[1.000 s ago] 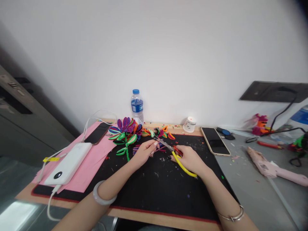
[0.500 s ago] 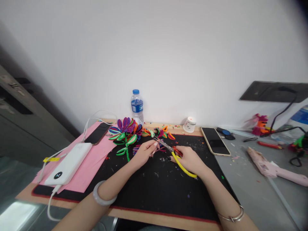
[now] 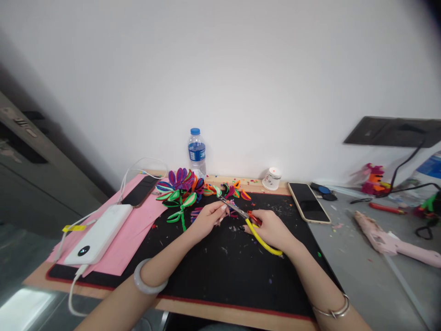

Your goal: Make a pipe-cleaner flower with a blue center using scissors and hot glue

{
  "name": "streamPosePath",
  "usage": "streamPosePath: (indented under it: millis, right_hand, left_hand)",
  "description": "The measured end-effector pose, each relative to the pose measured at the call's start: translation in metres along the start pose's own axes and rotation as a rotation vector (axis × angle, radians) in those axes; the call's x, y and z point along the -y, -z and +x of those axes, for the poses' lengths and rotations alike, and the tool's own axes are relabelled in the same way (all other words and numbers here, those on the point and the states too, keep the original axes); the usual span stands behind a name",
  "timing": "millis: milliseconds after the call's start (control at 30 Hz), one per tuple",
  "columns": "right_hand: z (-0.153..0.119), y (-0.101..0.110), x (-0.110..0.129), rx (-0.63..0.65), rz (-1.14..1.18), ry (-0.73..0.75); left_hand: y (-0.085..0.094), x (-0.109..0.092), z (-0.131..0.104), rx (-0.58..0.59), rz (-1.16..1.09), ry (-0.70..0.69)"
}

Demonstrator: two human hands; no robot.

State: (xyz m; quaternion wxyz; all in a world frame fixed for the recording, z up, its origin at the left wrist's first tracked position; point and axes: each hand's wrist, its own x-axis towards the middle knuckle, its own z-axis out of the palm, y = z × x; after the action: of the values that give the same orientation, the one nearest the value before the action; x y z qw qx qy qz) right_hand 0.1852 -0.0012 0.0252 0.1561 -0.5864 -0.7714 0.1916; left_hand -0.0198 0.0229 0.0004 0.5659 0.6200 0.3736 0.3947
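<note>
My right hand point(image 3: 272, 230) is closed around the handles of a pair of scissors point(image 3: 234, 210), one yellow and one red. The metal blades point up and left, passing over the fingertips of my left hand point(image 3: 208, 219). That hand is pinched closed beside the blades; whatever it holds is too small and covered to make out. Left of it lies a fuzzy pipe cleaner flower point(image 3: 181, 184) with purple, blue and orange petals, and green leaves point(image 3: 182, 209) on a green stem. Loose orange and green petals point(image 3: 237, 188) are scattered behind the blades.
A black mat point(image 3: 223, 276) covers the wooden table. Pink sheets point(image 3: 113, 248), a white power bank point(image 3: 99, 234) and a phone point(image 3: 141, 191) lie left. Behind stand a water bottle point(image 3: 197, 154) and paper cup point(image 3: 272, 179). Right are another phone point(image 3: 309, 202) and pink glue gun point(image 3: 382, 239).
</note>
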Motion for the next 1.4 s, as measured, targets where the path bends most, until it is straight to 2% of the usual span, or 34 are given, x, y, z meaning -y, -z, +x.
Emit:
streamPosePath:
  millis: [433, 567, 700, 900, 1000, 1133, 1200, 1267, 1333, 1400]
  right_hand:
    - [-0.002, -0.003, -0.008, 0.0, -0.031, 0.053]
    - [-0.001, -0.003, -0.009, -0.052, -0.058, 0.02]
    - [0.002, -0.003, -0.011, -0.139, -0.11, -0.044]
    - [0.007, 0.0, -0.022, -0.32, -0.226, -0.26]
    - [0.01, -0.002, -0.033, -0.336, -0.24, -0.306]
    - [0.013, -0.009, -0.044, -0.293, -0.247, -0.333]
    - [0.013, -0.01, -0.045, -0.308, -0.255, -0.306]
    - [0.013, -0.008, -0.041, -0.379, -0.235, -0.236]
    - [0.01, -0.005, -0.032, -0.451, -0.134, -0.127]
    - [0.007, -0.002, -0.019, -0.403, 0.053, 0.023]
  left_hand:
    - [-0.002, -0.001, -0.001, 0.046, -0.065, 0.005]
    - [-0.001, -0.002, -0.001, 0.039, -0.052, 0.023]
    - [-0.002, -0.004, -0.001, -0.002, -0.07, 0.027]
    - [-0.003, -0.008, -0.003, -0.121, -0.076, 0.014]
    - [-0.003, -0.008, -0.003, -0.101, -0.146, 0.041]
    - [-0.004, -0.006, -0.002, -0.091, -0.263, 0.099]
    - [-0.005, -0.005, -0.002, -0.105, -0.31, 0.113]
    - [-0.006, -0.006, -0.002, -0.104, -0.345, 0.125]
    - [-0.007, -0.008, -0.003, -0.089, -0.348, 0.141]
    - [-0.009, -0.009, -0.005, -0.078, -0.336, 0.164]
